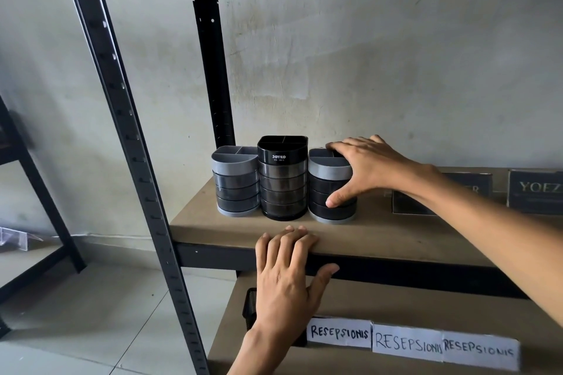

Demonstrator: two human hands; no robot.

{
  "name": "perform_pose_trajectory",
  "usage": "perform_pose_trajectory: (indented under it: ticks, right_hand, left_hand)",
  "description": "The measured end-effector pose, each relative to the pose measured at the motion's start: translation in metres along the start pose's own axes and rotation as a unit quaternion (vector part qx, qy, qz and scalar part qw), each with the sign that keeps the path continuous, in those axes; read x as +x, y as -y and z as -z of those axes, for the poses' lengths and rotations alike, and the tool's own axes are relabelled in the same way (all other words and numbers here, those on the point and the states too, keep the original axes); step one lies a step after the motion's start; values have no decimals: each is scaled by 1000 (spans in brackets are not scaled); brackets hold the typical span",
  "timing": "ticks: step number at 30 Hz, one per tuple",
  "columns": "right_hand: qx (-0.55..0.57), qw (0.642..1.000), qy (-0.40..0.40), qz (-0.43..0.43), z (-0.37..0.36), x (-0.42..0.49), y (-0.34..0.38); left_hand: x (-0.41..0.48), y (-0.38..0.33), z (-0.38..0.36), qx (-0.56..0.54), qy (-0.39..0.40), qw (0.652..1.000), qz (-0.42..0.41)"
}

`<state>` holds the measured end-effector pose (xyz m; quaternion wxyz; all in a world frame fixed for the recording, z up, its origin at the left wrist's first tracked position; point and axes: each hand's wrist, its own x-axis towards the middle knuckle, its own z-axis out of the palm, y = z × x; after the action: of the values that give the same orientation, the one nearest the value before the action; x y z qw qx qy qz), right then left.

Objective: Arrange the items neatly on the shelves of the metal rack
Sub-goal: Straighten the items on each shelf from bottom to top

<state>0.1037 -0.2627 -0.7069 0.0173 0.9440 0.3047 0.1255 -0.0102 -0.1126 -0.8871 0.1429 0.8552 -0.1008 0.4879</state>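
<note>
Grey pen holder (330, 173), rightmost of three on the rack shelf (380, 231), is seeming light, rigid, slick plastic; right hand (373, 169) is clasping it, fingers over rim, thumb low.

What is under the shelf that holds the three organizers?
A lower shelf with three RESEPSIONIS paper signs and a black mesh holder, mostly hidden by the left hand.

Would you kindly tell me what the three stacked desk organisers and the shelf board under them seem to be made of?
Tall black round-fronted organiser: glossy plastic, smoky see-through drawers, printed logo. Left grey-topped organiser and right grey-topped organiser: matte grey plastic tops, the same translucent drawers. Tan shelf board: probably fibreboard, dull and grainless.
</note>
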Motion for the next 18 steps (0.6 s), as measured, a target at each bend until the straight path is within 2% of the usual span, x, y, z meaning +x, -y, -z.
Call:
perform_pose_trajectory:
  ticks: [7,14,18]
  right_hand:
    - [42,999,13,-5,7,-10,-7]
    - [86,993,40,-63,28,-39,-56]
    - [96,990,40,-94,27,-59,-88]
  left_hand:
    - [0,-3,3,0,6,1000,4]
    - [1,-20,1,30,18,999,25]
    - [5,-43,-7,13,42,999,-9]
